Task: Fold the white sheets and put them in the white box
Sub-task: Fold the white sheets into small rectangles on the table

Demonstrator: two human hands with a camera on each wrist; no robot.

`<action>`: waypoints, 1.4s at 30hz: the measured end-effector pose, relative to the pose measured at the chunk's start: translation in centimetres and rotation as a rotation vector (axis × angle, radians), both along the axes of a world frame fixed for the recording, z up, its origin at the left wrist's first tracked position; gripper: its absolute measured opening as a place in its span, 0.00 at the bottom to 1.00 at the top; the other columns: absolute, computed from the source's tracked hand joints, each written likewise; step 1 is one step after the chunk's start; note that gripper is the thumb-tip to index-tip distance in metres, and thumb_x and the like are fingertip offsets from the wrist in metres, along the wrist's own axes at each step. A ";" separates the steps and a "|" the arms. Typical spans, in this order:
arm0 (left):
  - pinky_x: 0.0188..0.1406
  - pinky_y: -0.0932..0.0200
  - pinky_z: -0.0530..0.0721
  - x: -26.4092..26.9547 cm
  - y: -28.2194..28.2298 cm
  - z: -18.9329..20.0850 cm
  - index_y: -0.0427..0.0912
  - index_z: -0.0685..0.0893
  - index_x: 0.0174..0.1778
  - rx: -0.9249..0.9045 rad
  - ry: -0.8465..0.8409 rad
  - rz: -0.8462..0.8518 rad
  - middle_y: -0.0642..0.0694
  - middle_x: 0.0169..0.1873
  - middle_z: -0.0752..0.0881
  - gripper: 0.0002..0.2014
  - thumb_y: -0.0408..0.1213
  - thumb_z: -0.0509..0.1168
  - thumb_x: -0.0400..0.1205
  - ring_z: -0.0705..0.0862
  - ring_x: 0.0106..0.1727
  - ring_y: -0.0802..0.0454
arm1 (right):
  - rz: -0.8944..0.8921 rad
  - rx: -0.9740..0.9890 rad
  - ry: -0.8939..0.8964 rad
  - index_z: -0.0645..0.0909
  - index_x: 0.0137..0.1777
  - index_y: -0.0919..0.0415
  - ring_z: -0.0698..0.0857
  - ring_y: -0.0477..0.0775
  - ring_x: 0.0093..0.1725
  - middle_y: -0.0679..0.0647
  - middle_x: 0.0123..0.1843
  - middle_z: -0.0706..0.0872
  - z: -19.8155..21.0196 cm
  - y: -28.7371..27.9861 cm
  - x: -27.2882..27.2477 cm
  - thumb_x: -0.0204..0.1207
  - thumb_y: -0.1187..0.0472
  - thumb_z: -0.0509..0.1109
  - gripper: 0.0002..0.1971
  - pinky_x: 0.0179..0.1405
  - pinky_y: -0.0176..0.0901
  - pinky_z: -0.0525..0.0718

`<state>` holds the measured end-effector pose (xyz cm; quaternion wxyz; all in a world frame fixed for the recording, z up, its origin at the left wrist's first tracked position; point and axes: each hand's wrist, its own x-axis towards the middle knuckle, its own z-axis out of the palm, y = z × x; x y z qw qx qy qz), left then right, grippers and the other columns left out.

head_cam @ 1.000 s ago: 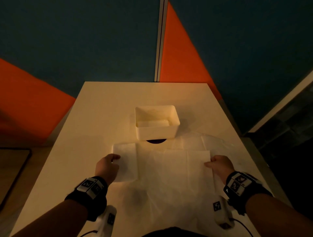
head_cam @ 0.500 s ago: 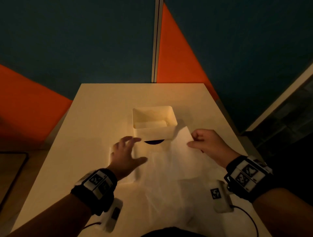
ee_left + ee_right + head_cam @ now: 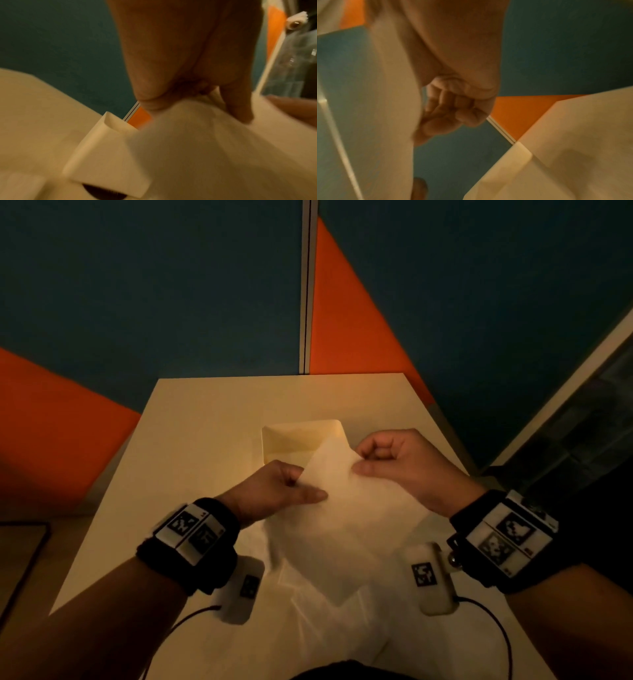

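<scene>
text: none legible | wristbands (image 3: 191,530): black-and-white marker patterns only

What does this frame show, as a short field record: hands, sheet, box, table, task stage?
left hand: pinches the left edge of the white sheet
right hand: pinches the sheet's upper right edge, other fingers curled
white sheet: lifted off the table, in front of the box, hiding its near side
white box: open, on the table beyond the hands; contents not visible
table: pale; more white sheets lie flat at the near edge
task stage: held sheet not yet in the box
</scene>
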<state>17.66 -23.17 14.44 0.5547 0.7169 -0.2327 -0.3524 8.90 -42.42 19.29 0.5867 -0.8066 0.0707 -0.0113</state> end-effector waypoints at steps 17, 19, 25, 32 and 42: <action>0.44 0.59 0.87 -2.0 -0.7 -1.5 0.41 0.87 0.51 -0.306 0.140 0.281 0.49 0.44 0.91 0.08 0.33 0.64 0.80 0.88 0.46 0.54 | -0.216 0.485 0.080 0.84 0.55 0.62 0.89 0.50 0.45 0.55 0.48 0.90 -4.9 -0.6 -1.2 0.77 0.75 0.63 0.13 0.41 0.40 0.89; 0.46 0.60 0.87 -1.9 0.1 -1.5 0.43 0.88 0.53 -0.292 0.208 0.182 0.49 0.48 0.91 0.10 0.30 0.66 0.79 0.88 0.51 0.53 | -0.211 0.453 0.074 0.84 0.53 0.61 0.89 0.46 0.42 0.54 0.46 0.90 -4.7 -0.9 -1.4 0.77 0.74 0.63 0.12 0.38 0.38 0.88; 0.60 0.48 0.85 -1.8 1.9 0.0 0.41 0.90 0.51 -0.272 0.328 -0.055 0.45 0.60 0.87 0.19 0.45 0.67 0.69 0.85 0.59 0.43 | -0.120 0.406 0.137 0.87 0.25 0.58 0.88 0.45 0.32 0.46 0.33 0.89 -4.2 -1.7 -1.8 0.74 0.78 0.62 0.21 0.30 0.43 0.87; 0.68 0.44 0.78 -1.2 1.5 0.7 0.44 0.90 0.52 -0.149 0.280 -0.201 0.40 0.59 0.84 0.18 0.47 0.72 0.69 0.82 0.62 0.40 | 0.065 0.274 0.228 0.84 0.21 0.56 0.85 0.57 0.44 0.55 0.41 0.88 -3.4 -1.5 -0.9 0.71 0.76 0.64 0.21 0.37 0.47 0.85; 0.53 0.46 0.87 -1.4 2.2 -2.9 0.46 0.89 0.54 -0.073 0.222 0.092 0.48 0.58 0.88 0.16 0.23 0.65 0.78 0.87 0.56 0.43 | 0.093 0.023 0.360 0.81 0.57 0.56 0.87 0.53 0.48 0.55 0.52 0.89 -3.6 -5.5 -1.1 0.76 0.73 0.66 0.14 0.44 0.43 0.84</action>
